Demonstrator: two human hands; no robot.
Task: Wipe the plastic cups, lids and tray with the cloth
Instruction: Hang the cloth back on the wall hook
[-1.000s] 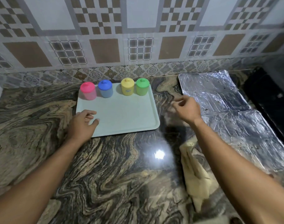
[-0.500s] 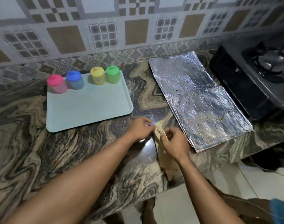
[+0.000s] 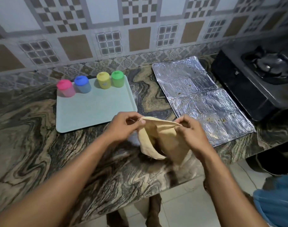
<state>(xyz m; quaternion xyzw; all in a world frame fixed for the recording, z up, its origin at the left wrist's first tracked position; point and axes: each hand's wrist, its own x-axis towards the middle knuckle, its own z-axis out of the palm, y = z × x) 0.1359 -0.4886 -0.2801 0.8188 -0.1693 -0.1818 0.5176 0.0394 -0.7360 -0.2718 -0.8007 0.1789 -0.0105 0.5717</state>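
You hold the cloth (image 3: pixel 163 138) up in the lower middle of the frame, just above the counter (image 3: pixel 41 145). Your left hand (image 3: pixel 123 126) pinches one end of its top edge between thumb and curled fingers, and your right hand (image 3: pixel 191 133) pinches the other end the same way. The edge runs taut between them while the rest hangs in folds, so you look to be spreading it open to find a flat face before any wiping begins. One tray (image 3: pixel 90 112) lies on the counter at centre left, just beyond your left hand. Along its far edge stand four lidded cups in a row, probably to leave the near part bare: pink cup (image 3: pixel 66 89), blue cup (image 3: pixel 82 86), yellow cup (image 3: pixel 103 81), green cup (image 3: pixel 117 79). All four lids are on, so nothing seems wiped yet. To the right lie two foil sheets (image 3: pixel 205 102), with one stove (image 3: pixel 263 79) at the upper right.
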